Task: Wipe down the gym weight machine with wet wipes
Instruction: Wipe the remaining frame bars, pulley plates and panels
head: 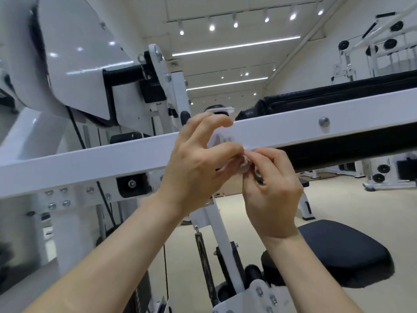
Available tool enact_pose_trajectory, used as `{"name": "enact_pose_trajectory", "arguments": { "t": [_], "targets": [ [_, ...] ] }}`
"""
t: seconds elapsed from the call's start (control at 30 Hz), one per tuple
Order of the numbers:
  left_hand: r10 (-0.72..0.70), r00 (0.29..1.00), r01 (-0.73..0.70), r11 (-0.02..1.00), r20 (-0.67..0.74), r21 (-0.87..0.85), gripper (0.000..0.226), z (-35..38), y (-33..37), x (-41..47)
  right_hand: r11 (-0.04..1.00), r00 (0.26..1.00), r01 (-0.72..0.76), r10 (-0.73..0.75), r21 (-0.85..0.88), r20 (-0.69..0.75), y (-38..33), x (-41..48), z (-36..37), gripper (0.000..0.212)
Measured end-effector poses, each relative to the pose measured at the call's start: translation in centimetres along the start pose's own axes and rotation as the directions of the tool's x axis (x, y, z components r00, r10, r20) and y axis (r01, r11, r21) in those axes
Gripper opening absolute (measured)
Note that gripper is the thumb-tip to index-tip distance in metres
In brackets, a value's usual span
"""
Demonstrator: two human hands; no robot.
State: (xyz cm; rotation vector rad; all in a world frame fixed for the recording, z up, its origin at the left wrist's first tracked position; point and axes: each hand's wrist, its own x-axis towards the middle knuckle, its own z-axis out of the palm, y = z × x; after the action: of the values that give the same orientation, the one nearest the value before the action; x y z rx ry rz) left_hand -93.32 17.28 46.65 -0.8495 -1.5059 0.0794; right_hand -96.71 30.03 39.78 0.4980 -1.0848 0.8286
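Observation:
A white steel bar point(293, 129) of the weight machine runs across the view, rising toward the right. In front of its middle, my left hand point(198, 159) holds a small pack of wet wipes point(222, 137) with thumb and curled fingers; the pack's open lid point(222, 109) shows above the fingers. My right hand point(268, 184) pinches a white wipe point(244, 162) at the pack's lower edge, right beside my left thumb. Most of the pack is hidden behind my left hand.
A black pad point(338, 96) lies on top of the bar at the right. Below sit a black seat point(345, 251), a coil spring point(204, 265) and a white upright post point(223, 236). A large white shroud point(74, 59) fills the upper left. Other gym machines point(381, 53) stand at the far right.

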Motion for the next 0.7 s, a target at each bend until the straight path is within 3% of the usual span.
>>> {"name": "enact_pose_trajectory", "arguments": {
  "t": [0.1,0.23,0.33,0.47,0.63,0.7],
  "targets": [
    [-0.097,0.994,0.097,0.995,-0.051,0.003,0.011,-1.6,-0.9,-1.1,0.995,0.995,0.093,-0.093,-0.018,0.029,-1.2,0.6,0.1,0.039],
    [-0.234,0.965,0.241,0.969,-0.120,0.049,0.009,-4.2,-2.2,-2.4,0.961,0.947,0.275,-0.268,-0.017,0.175,-3.7,2.3,1.5,0.017],
    [-0.352,0.929,0.359,0.933,-0.113,0.042,0.010,-6.7,-3.8,-3.7,0.933,0.894,0.359,-0.342,-0.007,0.289,-6.1,3.0,4.1,0.012],
    [-0.493,0.858,0.501,0.865,-0.147,0.025,0.011,-10.3,-4.7,-6.8,0.886,0.774,0.463,-0.411,0.012,0.481,-8.3,0.4,5.3,0.040],
    [-0.375,0.922,0.382,0.922,-0.101,0.065,0.034,-9.7,-3.5,-8.5,0.903,0.725,0.429,-0.357,0.019,0.589,-10.3,-0.6,6.3,0.052],
    [-0.355,0.923,0.373,0.920,-0.148,0.122,0.030,-9.1,-4.1,-8.5,0.943,0.780,0.312,-0.324,0.117,0.535,-10.3,-0.2,6.4,0.050]
  ]
}}
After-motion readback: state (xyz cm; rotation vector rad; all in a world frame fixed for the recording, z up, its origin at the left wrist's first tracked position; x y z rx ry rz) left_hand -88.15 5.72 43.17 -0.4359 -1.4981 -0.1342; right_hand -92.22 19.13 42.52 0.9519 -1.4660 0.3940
